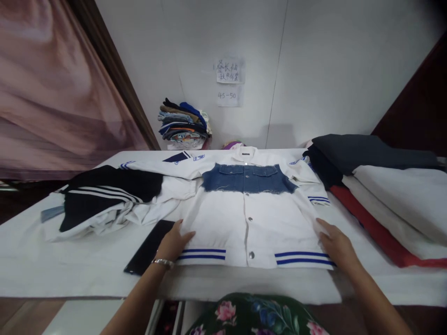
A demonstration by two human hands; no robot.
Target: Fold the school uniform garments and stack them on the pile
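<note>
A white button-up jacket (216,214) with a blue denim chest panel lies face up in front of me, its collar pointing at the wall. Blue stripes run along its hem and cuffs. My left hand (172,242) holds the jacket's left side edge just above the hem, thumb on top. On the opposite edge, my right hand (337,244) grips the fabric near the hem. Some fingers of both hands are hidden. One sleeve stretches out to the left; the other is bent down along the right side.
A loose heap of black and white clothes (111,190) lies left, beside a flat black panel (146,251). Folded garments (394,195) are stacked at the right. Another clothes pile (183,123) stands at the back. Handwritten paper signs (228,81) hang on the wall.
</note>
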